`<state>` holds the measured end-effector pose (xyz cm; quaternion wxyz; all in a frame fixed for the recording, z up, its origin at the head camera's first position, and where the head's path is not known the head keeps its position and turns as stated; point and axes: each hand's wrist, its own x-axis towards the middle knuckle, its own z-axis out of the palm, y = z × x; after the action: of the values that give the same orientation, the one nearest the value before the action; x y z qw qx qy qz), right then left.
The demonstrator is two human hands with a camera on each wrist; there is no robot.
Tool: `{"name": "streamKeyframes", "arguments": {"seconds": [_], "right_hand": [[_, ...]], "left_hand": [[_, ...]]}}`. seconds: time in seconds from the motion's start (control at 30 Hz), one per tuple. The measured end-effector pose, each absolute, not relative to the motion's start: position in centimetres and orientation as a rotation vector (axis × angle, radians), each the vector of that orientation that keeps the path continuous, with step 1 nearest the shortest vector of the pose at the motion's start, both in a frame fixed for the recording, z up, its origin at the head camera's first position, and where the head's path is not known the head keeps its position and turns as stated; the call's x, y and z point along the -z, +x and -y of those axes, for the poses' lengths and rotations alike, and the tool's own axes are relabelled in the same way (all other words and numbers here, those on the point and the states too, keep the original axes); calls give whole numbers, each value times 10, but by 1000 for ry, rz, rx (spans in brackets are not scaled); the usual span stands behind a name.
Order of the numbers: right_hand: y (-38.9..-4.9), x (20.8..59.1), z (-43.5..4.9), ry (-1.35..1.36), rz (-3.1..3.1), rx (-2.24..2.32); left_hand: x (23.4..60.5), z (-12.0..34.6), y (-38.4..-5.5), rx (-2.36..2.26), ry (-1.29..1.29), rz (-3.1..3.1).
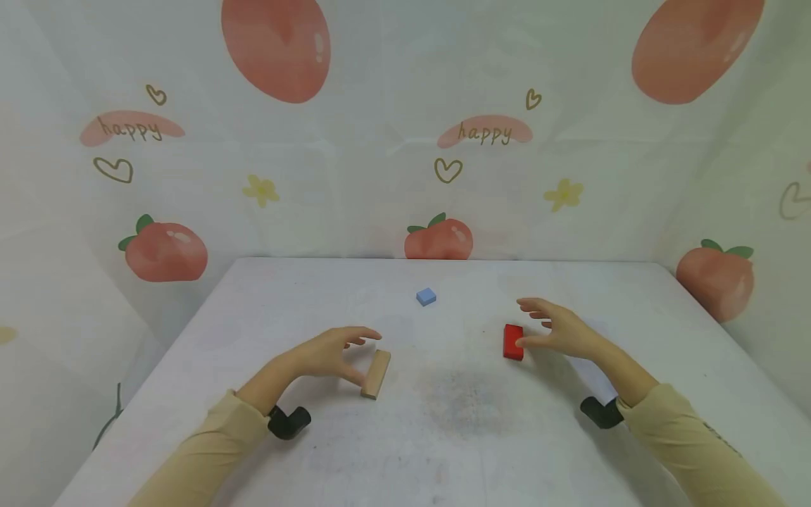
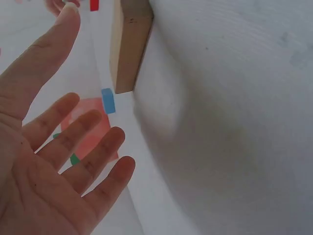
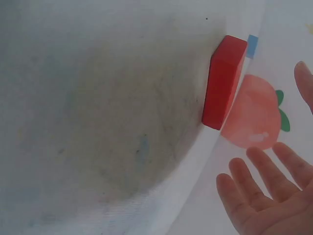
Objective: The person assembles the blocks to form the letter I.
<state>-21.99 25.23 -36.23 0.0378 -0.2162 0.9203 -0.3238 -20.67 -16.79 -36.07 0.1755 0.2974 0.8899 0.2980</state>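
Note:
A plain wooden block [image 1: 376, 374], long and narrow, lies on the white table just right of my left hand [image 1: 331, 352]. That hand is spread, its thumb apart from the fingers; in the left wrist view a gap shows between the hand and the wooden block [image 2: 131, 44]. On the right, a red block [image 1: 512, 342] lies beside my right hand [image 1: 564, 331], whose thumb overlaps its edge in the head view. The right wrist view shows the red block [image 3: 225, 83] apart from the open fingers. Neither hand holds anything.
A small blue block [image 1: 426, 296] lies farther back, between the two hands. The white table [image 1: 456, 465] has a dark smudge near its middle. Behind it hangs a pale curtain [image 1: 380, 141] printed with peaches. A black wrist device [image 1: 288, 422] sits at the left cuff.

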Motion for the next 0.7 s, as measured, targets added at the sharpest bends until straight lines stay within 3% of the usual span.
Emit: {"name": "streamKeyframes", "arguments": {"seconds": [0.7], "right_hand": [[-220,372,-252,-581,-2733,989]], "left_hand": [[366,166,-204,-759,898,-2523]]}}
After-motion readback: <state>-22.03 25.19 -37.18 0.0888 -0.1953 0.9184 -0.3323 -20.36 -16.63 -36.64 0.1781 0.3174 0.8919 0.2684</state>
